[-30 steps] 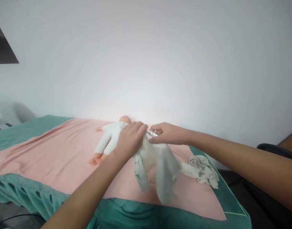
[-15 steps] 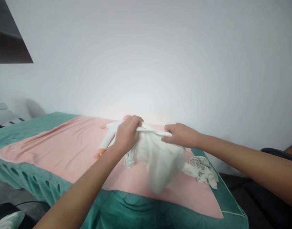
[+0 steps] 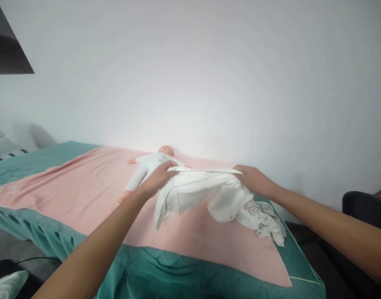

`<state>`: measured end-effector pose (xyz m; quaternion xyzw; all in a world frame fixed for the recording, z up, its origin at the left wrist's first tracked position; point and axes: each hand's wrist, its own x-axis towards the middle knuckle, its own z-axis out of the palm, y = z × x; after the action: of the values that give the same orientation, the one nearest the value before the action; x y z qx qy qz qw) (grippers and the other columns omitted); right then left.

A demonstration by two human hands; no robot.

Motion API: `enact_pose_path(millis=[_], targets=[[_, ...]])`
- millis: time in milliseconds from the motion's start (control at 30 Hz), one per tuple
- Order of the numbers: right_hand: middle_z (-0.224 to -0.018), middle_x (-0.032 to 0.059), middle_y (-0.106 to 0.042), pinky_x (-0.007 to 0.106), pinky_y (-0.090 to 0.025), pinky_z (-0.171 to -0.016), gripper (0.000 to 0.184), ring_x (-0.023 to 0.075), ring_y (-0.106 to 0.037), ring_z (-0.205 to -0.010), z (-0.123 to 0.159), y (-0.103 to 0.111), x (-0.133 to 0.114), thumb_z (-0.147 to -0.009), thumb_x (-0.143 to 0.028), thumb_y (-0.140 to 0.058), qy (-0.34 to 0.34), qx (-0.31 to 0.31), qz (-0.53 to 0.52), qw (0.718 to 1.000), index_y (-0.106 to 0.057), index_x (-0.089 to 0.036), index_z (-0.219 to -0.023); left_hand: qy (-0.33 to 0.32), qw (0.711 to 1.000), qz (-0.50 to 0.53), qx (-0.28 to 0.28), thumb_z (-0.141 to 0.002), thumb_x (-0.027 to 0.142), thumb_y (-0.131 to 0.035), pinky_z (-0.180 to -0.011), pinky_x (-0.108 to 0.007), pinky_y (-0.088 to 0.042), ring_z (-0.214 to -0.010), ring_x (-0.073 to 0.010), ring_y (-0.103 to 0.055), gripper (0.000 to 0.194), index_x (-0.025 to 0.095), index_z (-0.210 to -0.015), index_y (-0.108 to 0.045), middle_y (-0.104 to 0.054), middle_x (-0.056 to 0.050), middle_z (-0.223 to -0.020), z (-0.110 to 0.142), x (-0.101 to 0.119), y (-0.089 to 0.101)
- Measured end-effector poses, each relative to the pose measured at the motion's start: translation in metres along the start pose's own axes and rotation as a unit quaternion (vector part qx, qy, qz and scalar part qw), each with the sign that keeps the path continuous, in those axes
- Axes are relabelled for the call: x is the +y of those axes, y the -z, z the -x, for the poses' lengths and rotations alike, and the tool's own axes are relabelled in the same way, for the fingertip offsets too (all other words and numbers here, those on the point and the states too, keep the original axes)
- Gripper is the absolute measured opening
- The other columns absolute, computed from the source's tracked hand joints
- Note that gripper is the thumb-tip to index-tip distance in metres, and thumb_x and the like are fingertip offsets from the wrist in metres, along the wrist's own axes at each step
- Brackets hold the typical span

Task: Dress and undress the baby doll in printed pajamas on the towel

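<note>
Between my hands a white baby garment [image 3: 193, 189] hangs with its upper edge pulled straight. My left hand [image 3: 159, 177] is closed on the left end of that edge, and my right hand [image 3: 254, 179] pinches the right end. Loose folds droop below, over a pink blanket [image 3: 202, 236]. Behind my left hand a baby doll [image 3: 151, 162] in a white long-sleeved suit lies on its back; the garment and hand hide part of it. Just below my right hand rests a crumpled white printed cloth [image 3: 268, 220].
The pink blanket covers part of a bed with a green cover [image 3: 153, 270], set against a white wall [image 3: 202, 83]. A black chair [image 3: 365, 207] stands at the right. A dark panel [image 3: 9, 45] shows at upper left, and a cable [image 3: 37, 258] at lower left.
My hands have moved apart, stretching the garment's edge wider. The hanging folds have spread out and lifted. More of the doll, with its head, now shows.
</note>
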<state>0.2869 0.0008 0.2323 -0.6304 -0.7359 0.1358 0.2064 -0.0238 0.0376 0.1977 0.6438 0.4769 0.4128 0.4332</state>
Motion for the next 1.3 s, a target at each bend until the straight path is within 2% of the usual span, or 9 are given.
enact_pose_path(millis=[167, 300, 400, 500, 567, 700, 933, 1100, 1300], targets=[[-0.092, 0.0047, -0.069, 0.03, -0.045, -0.067, 0.027, 0.0225, -0.062, -0.082, -0.006, -0.013, 0.041, -0.08, -0.046, -0.054, -0.083, -0.048, -0.126, 0.987, -0.063, -0.021, -0.088, 0.074, 0.991, 0.015, -0.112, -0.064, 0.046, -0.073, -0.063, -0.03, -0.047, -0.073, -0.0229, -0.065, 0.043, 0.017, -0.094, -0.066, -0.067, -0.006, -0.081, -0.016, -0.031, 0.017], [-0.099, 0.007, -0.069, 0.03, -0.047, -0.07, 0.029, 0.023, -0.064, -0.086, -0.03, -0.027, 0.064, -0.08, -0.046, -0.056, -0.102, -0.163, -0.13, 0.973, -0.065, -0.02, -0.092, 0.046, 0.974, -0.213, -0.058, -0.064, 0.041, -0.073, -0.066, -0.03, -0.048, -0.075, -0.0233, -0.065, 0.03, 0.019, -0.083, -0.067, -0.068, -0.005, -0.079, -0.05, -0.053, 0.006], [-0.105, 0.0095, -0.068, 0.029, -0.047, -0.074, 0.028, 0.0214, -0.064, -0.09, -0.053, -0.057, 0.075, -0.085, -0.039, -0.052, -0.098, -0.166, 0.025, 0.981, -0.065, -0.018, -0.099, 0.04, 0.914, -0.405, 0.016, -0.073, 0.028, -0.064, -0.079, -0.035, -0.047, -0.089, -0.0277, -0.064, 0.018, 0.017, -0.087, -0.065, -0.068, -0.012, -0.089, -0.069, -0.072, -0.028], [-0.112, 0.0178, -0.064, 0.035, -0.044, -0.08, 0.029, 0.026, -0.059, -0.099, -0.069, -0.103, 0.075, -0.087, -0.026, -0.049, -0.119, -0.119, 0.172, 0.971, -0.06, -0.012, -0.109, 0.017, 0.888, -0.456, 0.056, -0.08, 0.009, -0.047, -0.093, -0.046, -0.04, -0.112, -0.0332, -0.055, 0.027, 0.011, -0.103, -0.061, -0.061, -0.021, -0.112, -0.068, -0.095, -0.08], [-0.12, 0.023, -0.058, 0.04, -0.04, -0.088, 0.03, 0.0296, -0.051, -0.112, -0.072, -0.136, 0.068, -0.088, -0.016, -0.043, -0.095, -0.079, 0.216, 0.969, -0.056, -0.01, -0.114, -0.058, 0.858, -0.509, 0.034, -0.078, 0.004, -0.045, -0.092, -0.045, -0.041, -0.112, -0.0319, -0.053, 0.033, 0.011, -0.106, -0.06, -0.059, -0.02, -0.115, -0.062, -0.111, -0.114], [-0.109, 0.0193, -0.06, 0.039, -0.039, -0.086, 0.03, 0.028, -0.054, -0.105, -0.065, -0.192, 0.046, -0.088, -0.007, -0.036, -0.008, 0.001, 0.291, 0.957, -0.058, -0.013, -0.108, -0.06, 0.871, -0.487, -0.019, -0.084, 0.008, -0.041, -0.095, -0.04, -0.042, -0.11, -0.0267, -0.053, 0.03, 0.013, -0.108, -0.059, -0.059, -0.016, -0.114, -0.058, -0.14, -0.151], [-0.111, 0.0248, -0.059, 0.043, -0.037, -0.096, 0.034, 0.0335, -0.053, -0.112, -0.063, -0.232, 0.039, -0.086, -0.014, -0.039, -0.149, 0.122, 0.198, 0.961, -0.054, -0.001, -0.114, 0.006, 0.881, -0.47, 0.061, -0.095, 0.034, -0.035, -0.104, -0.052, -0.035, -0.126, -0.0306, -0.045, 0.043, 0.02, -0.134, -0.046, -0.052, -0.011, -0.137, -0.071, -0.161, -0.141], [-0.147, 0.0275, -0.026, 0.05, -0.027, -0.11, 0.052, 0.0328, -0.021, -0.141, -0.079, -0.243, 0.042, -0.082, -0.01, -0.036, -0.1, 0.27, 0.043, 0.957, -0.035, -0.001, -0.132, -0.06, 0.886, -0.451, 0.088, -0.096, 0.039, -0.031, -0.108, -0.051, -0.033, -0.138, -0.0318, -0.032, 0.059, 0.021, -0.151, -0.019, -0.03, -0.01, -0.155, -0.082, -0.16, -0.135], [-0.153, 0.0231, -0.019, 0.053, -0.023, -0.113, 0.05, 0.032, -0.015, -0.144, -0.113, -0.242, 0.079, -0.09, -0.032, -0.039, -0.061, 0.243, 0.025, 0.968, -0.038, -0.007, -0.133, -0.063, 0.903, -0.426, 0.015, -0.098, 0.04, -0.023, -0.115, -0.045, -0.026, -0.145, -0.0289, -0.021, 0.061, 0.015, -0.152, -0.014, -0.022, -0.013, -0.158, -0.126, -0.179, -0.125]])
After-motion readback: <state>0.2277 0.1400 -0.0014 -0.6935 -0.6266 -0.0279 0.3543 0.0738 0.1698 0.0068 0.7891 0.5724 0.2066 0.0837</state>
